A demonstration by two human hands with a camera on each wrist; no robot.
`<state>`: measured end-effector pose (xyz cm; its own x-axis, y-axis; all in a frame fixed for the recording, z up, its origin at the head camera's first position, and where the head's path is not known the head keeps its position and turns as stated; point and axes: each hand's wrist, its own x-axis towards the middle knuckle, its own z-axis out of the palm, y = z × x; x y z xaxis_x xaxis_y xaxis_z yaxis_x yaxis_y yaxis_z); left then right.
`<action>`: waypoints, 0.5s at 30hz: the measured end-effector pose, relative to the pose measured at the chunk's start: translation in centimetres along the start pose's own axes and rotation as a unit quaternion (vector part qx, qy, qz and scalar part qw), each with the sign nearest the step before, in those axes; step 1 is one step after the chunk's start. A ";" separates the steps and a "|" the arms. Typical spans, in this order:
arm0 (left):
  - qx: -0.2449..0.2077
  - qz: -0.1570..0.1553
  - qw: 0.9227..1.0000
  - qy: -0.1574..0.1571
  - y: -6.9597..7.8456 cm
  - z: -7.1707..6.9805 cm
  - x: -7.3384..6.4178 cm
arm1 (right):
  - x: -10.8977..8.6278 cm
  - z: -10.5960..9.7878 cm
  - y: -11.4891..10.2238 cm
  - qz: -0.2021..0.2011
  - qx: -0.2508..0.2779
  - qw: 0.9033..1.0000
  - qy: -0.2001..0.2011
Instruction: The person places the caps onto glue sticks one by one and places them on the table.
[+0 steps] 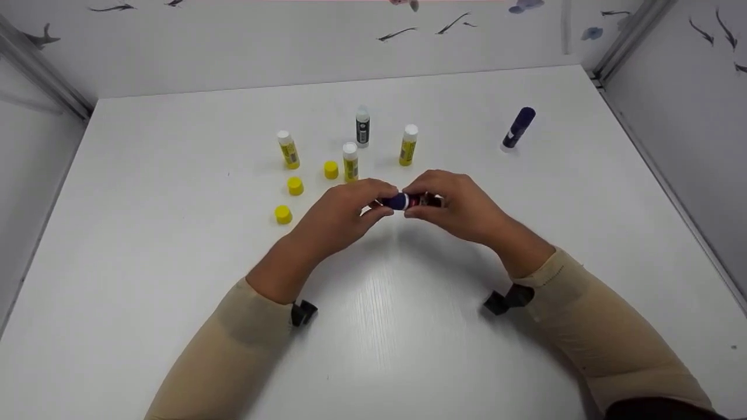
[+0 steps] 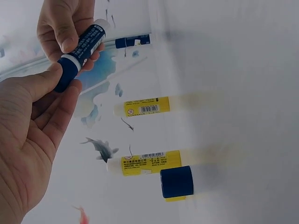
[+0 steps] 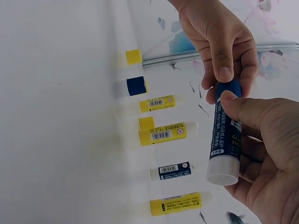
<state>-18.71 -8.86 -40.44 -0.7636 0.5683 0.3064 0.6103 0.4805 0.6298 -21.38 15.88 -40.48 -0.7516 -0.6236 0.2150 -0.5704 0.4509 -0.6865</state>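
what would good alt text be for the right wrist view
The left hand pinches a dark blue glue stick at one end while the right hand grips its body. Nearby, on a white table, stand three yellow glue sticks, a dark-labelled stick, a blue cap and yellow caps.

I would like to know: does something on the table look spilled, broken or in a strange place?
I see no spill, and the held glue stick looks undamaged. Slightly odd: three yellow caps are off the yellow glue sticks, leaving white tops bare, and one navy glue stick stands alone, far right of the others.
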 end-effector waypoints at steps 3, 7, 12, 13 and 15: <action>0.006 0.009 1.000 0.006 0.0 0.0 0.0 | -0.1 0.1 0.0 -0.009 0.005 1.000 0.006; 0.010 0.012 1.000 0.014 0.0 0.1 0.0 | -0.2 0.1 0.0 -0.029 0.014 0.999 0.017; 0.003 0.007 1.000 0.018 0.0 0.2 0.0 | -0.2 0.1 0.0 -0.037 0.018 0.999 0.018; 0.001 0.007 1.000 0.018 0.0 0.2 0.0 | -0.2 0.1 0.0 -0.035 0.018 0.999 0.017; -0.004 0.007 1.000 0.018 0.0 0.2 0.0 | -0.2 0.1 0.0 -0.030 0.020 0.999 0.015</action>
<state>-18.63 -8.75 -40.57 -0.7619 0.5504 0.3415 0.6198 0.4662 0.6313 -21.19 15.94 -40.57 -0.7262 -0.6294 0.2765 -0.6017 0.3874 -0.6985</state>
